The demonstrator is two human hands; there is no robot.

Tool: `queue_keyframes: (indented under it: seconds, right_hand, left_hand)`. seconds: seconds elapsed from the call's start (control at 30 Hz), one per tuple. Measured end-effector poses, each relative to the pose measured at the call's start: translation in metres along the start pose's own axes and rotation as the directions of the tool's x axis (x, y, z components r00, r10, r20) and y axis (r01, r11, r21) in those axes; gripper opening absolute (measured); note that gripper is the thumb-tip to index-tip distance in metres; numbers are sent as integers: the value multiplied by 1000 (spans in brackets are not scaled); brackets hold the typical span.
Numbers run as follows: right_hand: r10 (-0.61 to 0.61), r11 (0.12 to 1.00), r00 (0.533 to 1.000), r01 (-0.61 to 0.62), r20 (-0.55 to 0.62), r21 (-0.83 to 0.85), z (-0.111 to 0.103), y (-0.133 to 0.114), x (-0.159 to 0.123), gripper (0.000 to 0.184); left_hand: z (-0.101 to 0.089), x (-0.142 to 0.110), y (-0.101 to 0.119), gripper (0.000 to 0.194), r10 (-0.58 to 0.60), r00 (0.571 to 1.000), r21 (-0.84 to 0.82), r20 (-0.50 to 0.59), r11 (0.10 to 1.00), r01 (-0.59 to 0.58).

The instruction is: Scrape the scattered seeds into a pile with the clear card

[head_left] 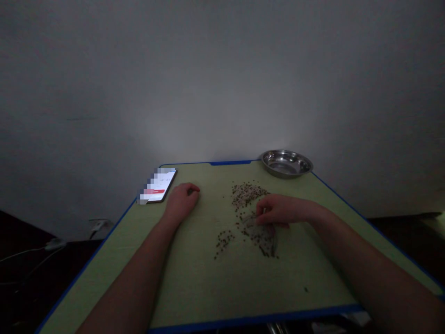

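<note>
My left hand [182, 200] rests on the green table [194, 278] with its fingers curled under, next to a lit phone [158, 185]; nothing shows in it. My right hand [278, 209] lies over a scatter of small dark seeds [248, 195], fingertips pinched together at a clear plastic bag [264, 234] that holds more seeds. A smaller cluster of seeds [224, 240] lies to the left of the bag. What the fingertips pinch is too small to make out.
A steel bowl [287, 163] stands at the table's far right corner. The table has a blue rim [253, 319] and stands against a pale wall. Cables and a plug [52, 243] lie on the dark floor at the left. One stray seed [306, 290] lies near the front.
</note>
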State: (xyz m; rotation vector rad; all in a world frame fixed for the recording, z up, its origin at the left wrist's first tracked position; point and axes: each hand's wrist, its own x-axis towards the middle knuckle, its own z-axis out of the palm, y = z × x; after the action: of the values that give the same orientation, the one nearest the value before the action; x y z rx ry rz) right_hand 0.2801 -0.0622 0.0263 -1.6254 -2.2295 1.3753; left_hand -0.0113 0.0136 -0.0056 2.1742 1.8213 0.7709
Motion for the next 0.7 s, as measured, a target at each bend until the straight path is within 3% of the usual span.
queue_keyframes:
  seconds: [0.5,0.7]
  right_hand:
    - [24,995,998,-29,-66,-92,-18,15,-4,26]
    - [54,997,997,-57,-48,-53,-24,24,-6,27]
  left_hand:
    - [-1,-1,1,29,-1,1000,12,-5,1000,1]
    - [0,0,0,29,-4,1000,5,-2,1000,4]
